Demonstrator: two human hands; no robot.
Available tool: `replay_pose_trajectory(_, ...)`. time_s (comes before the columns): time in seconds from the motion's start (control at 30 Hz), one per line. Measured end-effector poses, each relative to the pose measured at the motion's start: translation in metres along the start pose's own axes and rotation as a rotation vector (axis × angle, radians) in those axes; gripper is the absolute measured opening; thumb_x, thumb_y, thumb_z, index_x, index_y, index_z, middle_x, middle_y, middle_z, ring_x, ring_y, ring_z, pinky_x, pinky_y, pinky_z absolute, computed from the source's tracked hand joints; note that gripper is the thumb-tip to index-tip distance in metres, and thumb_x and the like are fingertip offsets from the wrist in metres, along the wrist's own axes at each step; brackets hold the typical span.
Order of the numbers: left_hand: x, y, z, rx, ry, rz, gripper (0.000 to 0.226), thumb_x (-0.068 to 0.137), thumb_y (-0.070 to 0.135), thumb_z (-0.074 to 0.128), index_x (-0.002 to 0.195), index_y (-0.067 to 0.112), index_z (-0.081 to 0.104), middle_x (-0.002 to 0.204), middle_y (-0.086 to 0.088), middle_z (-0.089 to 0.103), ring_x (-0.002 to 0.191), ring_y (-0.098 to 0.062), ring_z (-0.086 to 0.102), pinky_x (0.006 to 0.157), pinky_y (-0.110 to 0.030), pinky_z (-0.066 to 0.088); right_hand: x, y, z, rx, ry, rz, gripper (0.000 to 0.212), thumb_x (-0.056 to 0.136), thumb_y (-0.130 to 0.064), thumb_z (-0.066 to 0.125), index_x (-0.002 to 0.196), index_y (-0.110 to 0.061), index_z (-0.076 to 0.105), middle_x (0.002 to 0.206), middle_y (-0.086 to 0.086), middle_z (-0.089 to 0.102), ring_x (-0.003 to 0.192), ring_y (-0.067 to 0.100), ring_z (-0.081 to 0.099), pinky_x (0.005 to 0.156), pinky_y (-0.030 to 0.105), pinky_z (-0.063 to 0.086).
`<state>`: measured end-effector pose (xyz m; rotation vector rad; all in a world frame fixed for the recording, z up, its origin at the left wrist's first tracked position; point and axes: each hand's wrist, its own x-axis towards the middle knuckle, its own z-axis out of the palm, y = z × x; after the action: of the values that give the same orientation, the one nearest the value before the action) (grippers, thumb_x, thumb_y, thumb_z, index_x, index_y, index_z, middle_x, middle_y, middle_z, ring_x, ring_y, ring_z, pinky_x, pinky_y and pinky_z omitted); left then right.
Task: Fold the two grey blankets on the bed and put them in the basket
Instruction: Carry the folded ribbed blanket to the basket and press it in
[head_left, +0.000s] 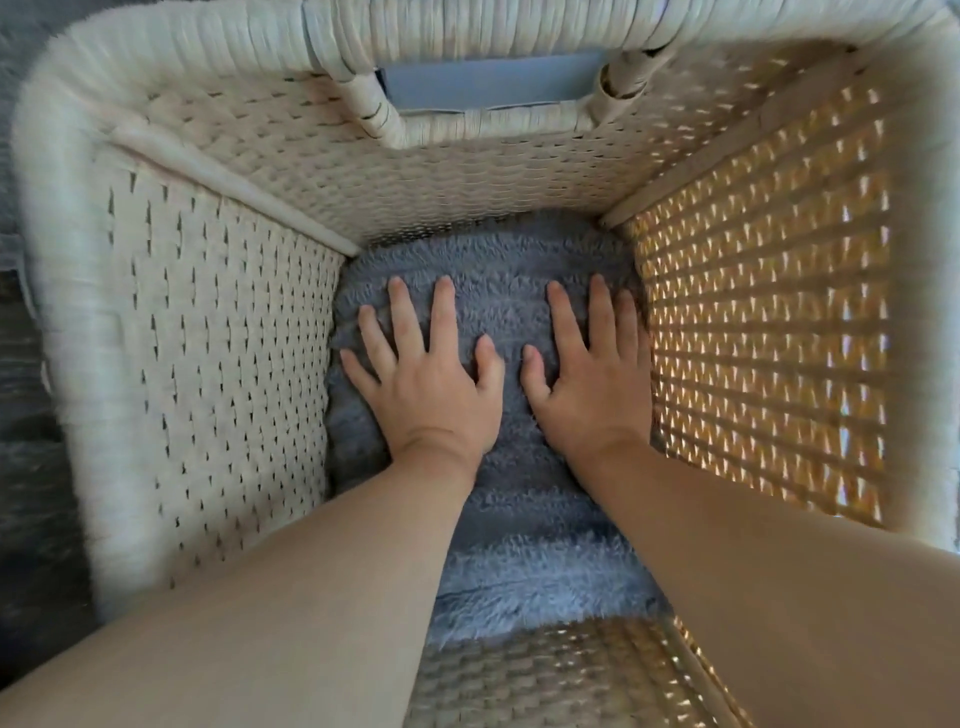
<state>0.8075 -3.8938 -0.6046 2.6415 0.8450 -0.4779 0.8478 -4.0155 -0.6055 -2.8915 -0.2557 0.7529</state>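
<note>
Grey blanket (519, 525) lies at the bottom of the woven basket (218, 322), covering its floor from the far wall at frame centre down to the near wall at the lower edge. Its fluffy pile shows in bands across. From above I cannot tell whether this is one folded blanket or two stacked.

Both hands are down inside, on top of it. The left hand (431, 384) is at centre left and the right hand (587, 384) just beside it at centre right, thumbs near each other but apart. The fingers (444, 312) of each hand are straight and spread, lying flat on the pile and gripping nothing.

The step in hand looks like pressing the blanket down so it sits level. To do that well, I would push with flat palms rather than fingertips, so the folds are not dragged open. I would work from the middle out toward the corners, since the fabric seems to ride up a little against the near wall, and tuck down any edge that climbs the sides. The right hand is close to the sunlit side of the basket at frame right, so the left side wants equal attention. The hands should lift straight up afterwards, as plush pile may cling and pull a layer along.
</note>
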Motion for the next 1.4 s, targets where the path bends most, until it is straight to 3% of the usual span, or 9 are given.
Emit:
replay_pose_trajectory(0.33, 0.028, -0.007, 0.045, -0.041, 0.135, 0.02, 0.068, 0.08, 0.048, 0.035, 0.143, 0.023, 0.045, 0.152, -0.014, 0.036, 0.138, -0.043, 0.028, 0.108, -0.067, 0.014, 0.031, -0.001, 0.037, -0.167, -0.058, 0.03, 0.073, 0.087, -0.054, 0.0, 0.155, -0.029, 0.0, 0.163, 0.01, 0.0, 0.147, 0.035, 0.003, 0.115, 0.05, 0.004)
replay_pose_trajectory(0.43, 0.032, -0.007, 0.055, -0.066, 0.186, 0.036, 0.066, 0.081, 0.047, 0.037, 0.141, 0.022, 0.047, 0.151, -0.015, 0.038, 0.137, -0.043, 0.028, 0.108, -0.067, 0.013, 0.035, -0.002, 0.043, -0.186, -0.017, 0.031, 0.072, 0.088, -0.053, 0.004, 0.155, -0.026, 0.007, 0.162, 0.012, 0.009, 0.144, 0.036, 0.007, 0.112, 0.051, 0.004)
replay_pose_trajectory(0.67, 0.03, -0.009, 0.062, -0.105, 0.267, 0.059, 0.065, 0.082, 0.048, 0.036, 0.14, 0.021, 0.047, 0.15, -0.014, 0.04, 0.137, -0.04, 0.028, 0.11, -0.061, 0.012, 0.036, 0.004, 0.052, -0.042, 0.226, -0.014, 0.068, 0.086, -0.048, 0.029, 0.145, -0.017, 0.042, 0.15, 0.021, 0.039, 0.133, 0.044, 0.035, 0.105, 0.056, 0.026)
replay_pose_trajectory(0.83, 0.032, -0.009, 0.062, -0.12, 0.266, 0.052, 0.065, 0.081, 0.049, 0.037, 0.14, 0.023, 0.049, 0.145, -0.011, 0.045, 0.136, -0.039, 0.032, 0.111, -0.059, 0.011, 0.038, 0.006, 0.055, -0.007, 0.276, -0.036, 0.068, 0.086, -0.049, 0.029, 0.144, -0.016, 0.044, 0.148, 0.021, 0.04, 0.132, 0.044, 0.036, 0.103, 0.055, 0.03)
replay_pose_trajectory(0.93, 0.029, -0.006, 0.041, -0.102, 0.172, 0.012, 0.066, 0.083, 0.051, 0.034, 0.144, 0.029, 0.041, 0.15, -0.006, 0.039, 0.141, -0.035, 0.026, 0.113, -0.059, 0.01, 0.035, 0.002, 0.035, -0.002, 0.153, -0.006, 0.071, 0.087, -0.053, 0.021, 0.151, -0.022, 0.031, 0.156, 0.017, 0.027, 0.14, 0.039, 0.025, 0.111, 0.051, 0.023)
replay_pose_trajectory(1.07, 0.004, -0.004, 0.003, -0.106, 0.005, 0.022, 0.061, 0.094, 0.052, 0.034, 0.151, 0.036, 0.022, 0.161, -0.002, 0.017, 0.148, -0.031, 0.008, 0.116, -0.058, 0.005, 0.005, 0.0, -0.001, 0.052, 0.021, 0.018, 0.062, 0.099, -0.05, 0.028, 0.155, -0.028, 0.013, 0.162, 0.014, 0.01, 0.148, 0.034, 0.011, 0.121, 0.045, 0.011)
replay_pose_trajectory(1.2, -0.04, -0.01, -0.047, -0.115, -0.18, 0.025, 0.063, 0.098, 0.049, 0.035, 0.153, 0.039, 0.005, 0.163, -0.001, -0.006, 0.149, -0.031, -0.003, 0.118, -0.054, 0.011, -0.061, -0.015, -0.04, 0.136, -0.017, 0.287, 0.061, 0.099, -0.046, 0.033, 0.153, -0.023, 0.016, 0.155, 0.019, 0.021, 0.14, 0.037, 0.026, 0.113, 0.045, 0.027)
replay_pose_trajectory(1.3, -0.078, -0.019, -0.078, -0.069, -0.313, -0.091, 0.066, 0.097, 0.044, 0.042, 0.153, 0.037, 0.008, 0.16, -0.01, 0.003, 0.144, -0.032, 0.015, 0.111, -0.046, 0.029, -0.116, -0.02, -0.054, 0.281, -0.097, 0.543, 0.057, 0.098, -0.042, 0.039, 0.148, -0.015, 0.027, 0.142, 0.022, 0.035, 0.126, 0.039, 0.04, 0.103, 0.045, 0.038)
replay_pose_trajectory(1.4, -0.105, -0.026, -0.094, -0.01, -0.465, -0.378, 0.07, 0.093, 0.049, 0.042, 0.154, 0.035, 0.008, 0.148, -0.015, 0.029, 0.125, -0.034, 0.041, 0.098, -0.042, 0.041, -0.151, -0.02, -0.057, 0.498, -0.193, 0.652, 0.058, 0.098, -0.045, 0.042, 0.148, -0.02, 0.028, 0.146, 0.019, 0.033, 0.125, 0.04, 0.045, 0.101, 0.045, 0.043)
